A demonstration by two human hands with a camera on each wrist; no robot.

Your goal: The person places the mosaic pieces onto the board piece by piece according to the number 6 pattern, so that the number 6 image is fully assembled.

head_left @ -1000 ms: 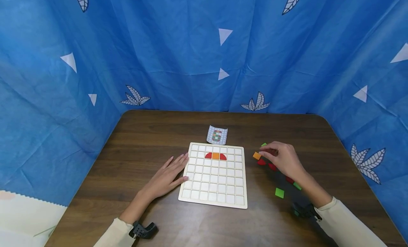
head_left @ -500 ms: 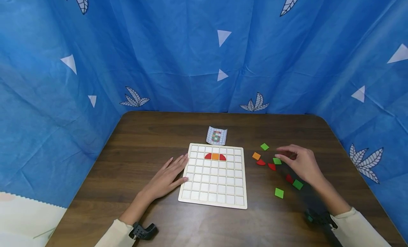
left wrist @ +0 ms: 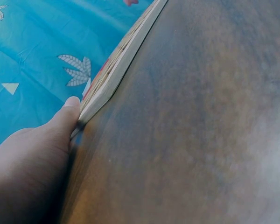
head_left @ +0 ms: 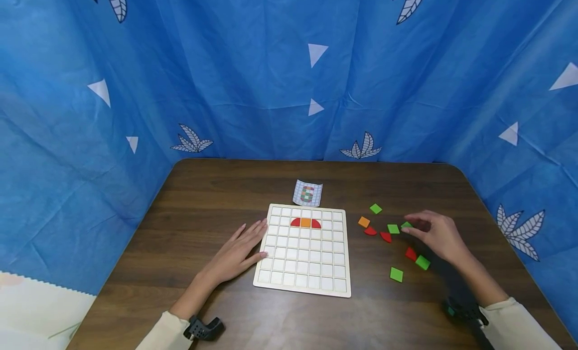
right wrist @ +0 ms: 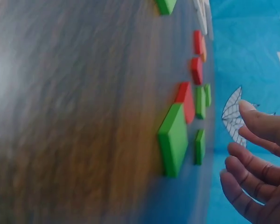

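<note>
My left hand (head_left: 239,250) lies flat with fingers spread along the left edge of a white gridded board (head_left: 307,269). Its thumb (left wrist: 65,116) touches the board's side in the left wrist view. In one row near the top of the board sit an orange square tile (head_left: 305,222) and two red quarter-round tiles, one on each side. My right hand (head_left: 435,234) hovers over the loose tiles, its fingers loosely bent. A green square tile (head_left: 406,225) lies at its fingertips, and another green tile (head_left: 393,229) just left of that. The right wrist view shows nothing between the fingers.
Other loose tiles lie right of the board: an orange square (head_left: 364,222), red quarter-rounds (head_left: 370,231) and more green squares (head_left: 396,274). Behind the board a small printed pattern card (head_left: 307,193) lies on the brown table (head_left: 217,189). A blue curtain (head_left: 271,79) hangs behind.
My right hand has moved right, from beside the loose orange tile past one green tile to another, uncovering several tiles. The left hand has stayed on the board's edge.
</note>
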